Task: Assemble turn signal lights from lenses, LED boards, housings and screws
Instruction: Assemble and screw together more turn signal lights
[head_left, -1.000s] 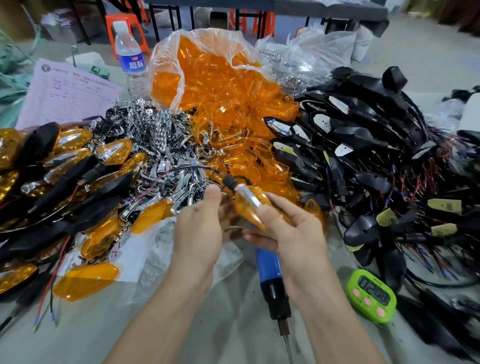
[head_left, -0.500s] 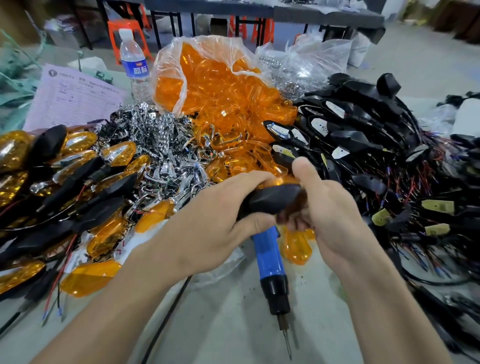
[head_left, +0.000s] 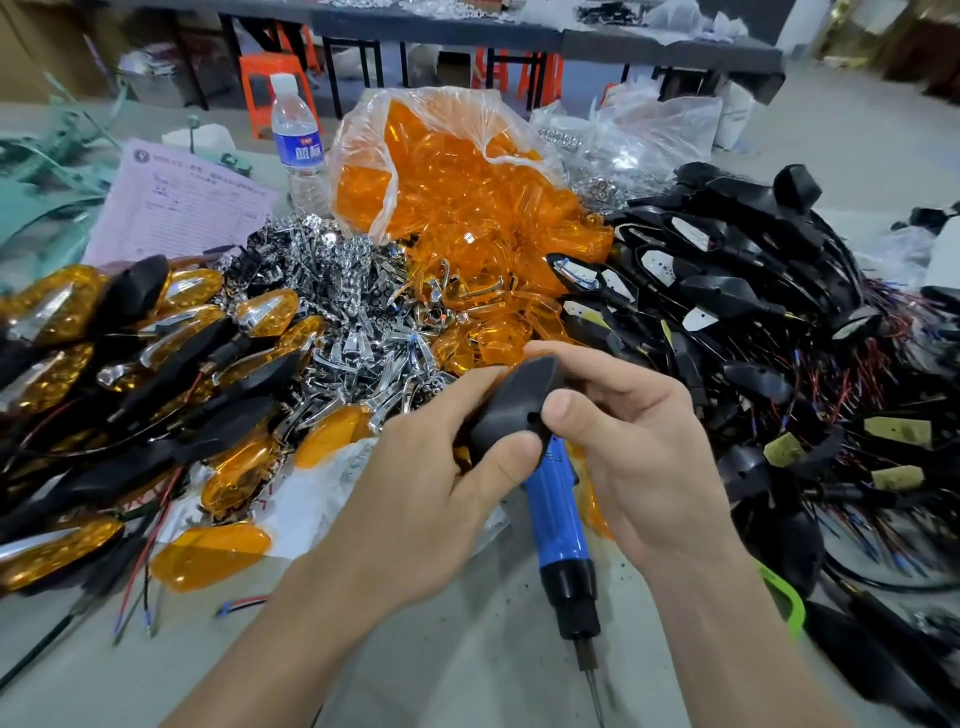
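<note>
Both hands are gripping one black housing (head_left: 511, 410) just above the bench (head_left: 457, 654), with its back side facing up. The left hand (head_left: 415, 499) is curling round its lower end, thumb pressing on the shell, while the right hand (head_left: 639, 457) is pinching the upper end between thumb and fingers. The housing is looking light, stiff and smooth, probably a little slippery. Taking it by the edges would leave the small screw hole (head_left: 530, 417) clear. A blue screwdriver (head_left: 558, 530) is lying beneath.

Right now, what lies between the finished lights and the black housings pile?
In the head view, a heap of chrome reflectors and the spilled orange lenses.
</note>
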